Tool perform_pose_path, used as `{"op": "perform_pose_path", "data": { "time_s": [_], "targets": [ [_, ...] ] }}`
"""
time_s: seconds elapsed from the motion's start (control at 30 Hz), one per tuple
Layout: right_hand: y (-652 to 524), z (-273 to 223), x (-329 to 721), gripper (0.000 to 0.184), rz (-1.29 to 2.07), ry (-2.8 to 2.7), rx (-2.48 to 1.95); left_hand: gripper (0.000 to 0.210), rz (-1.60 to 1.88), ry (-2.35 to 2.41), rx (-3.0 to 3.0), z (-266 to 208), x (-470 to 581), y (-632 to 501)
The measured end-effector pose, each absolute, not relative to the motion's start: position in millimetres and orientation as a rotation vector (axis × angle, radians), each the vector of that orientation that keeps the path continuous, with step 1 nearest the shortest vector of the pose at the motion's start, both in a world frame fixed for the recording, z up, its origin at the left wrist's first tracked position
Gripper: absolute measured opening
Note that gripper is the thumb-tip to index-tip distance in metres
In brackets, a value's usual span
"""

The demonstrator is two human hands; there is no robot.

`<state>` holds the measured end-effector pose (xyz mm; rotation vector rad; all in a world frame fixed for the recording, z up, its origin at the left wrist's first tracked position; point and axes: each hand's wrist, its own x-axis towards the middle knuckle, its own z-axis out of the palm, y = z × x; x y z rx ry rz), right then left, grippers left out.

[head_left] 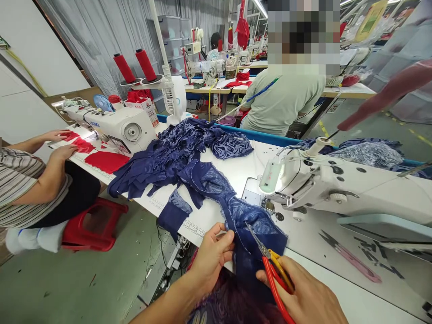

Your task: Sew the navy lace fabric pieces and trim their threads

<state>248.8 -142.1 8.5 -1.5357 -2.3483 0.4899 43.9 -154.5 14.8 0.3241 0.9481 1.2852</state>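
A navy bra (253, 216) with lace cups lies across the front edge of the sewing table, part of it hanging over. My left hand (214, 252) pinches its edge between thumb and fingers. My right hand (303, 292) is closed around scissors (265, 252) with one red and one yellow handle. Their narrow tips rest over the lace cup; whether they touch the fabric I cannot tell. A loose navy piece with a lace top (175, 211) lies left of the bra, partly over the edge. Behind it rises a heap of navy lace pieces (162, 148).
A white sewing machine (337, 180) stands at right, with pink-handled snips (354, 261) before it. At left, a co-worker's hands (62, 150) work red fabric (106, 161) at another machine (111, 121). Red thread cones (146, 65) stand beyond. Another person (283, 99) sits ahead, facing away.
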Motion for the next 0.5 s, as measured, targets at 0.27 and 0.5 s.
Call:
{"op": "perform_pose_path", "data": {
  "time_s": [0.27, 0.5],
  "targets": [
    [-148, 5, 236, 0.040, 0.425, -2.348, -1.578, 0.037, 1.335, 0.969, 0.326, 13, 50, -151],
    [-152, 0, 228, 0.040, 0.404, -2.322, -1.495, 0.032, 1.361, 0.931, 0.324, 10, 57, -154]
  ]
}}
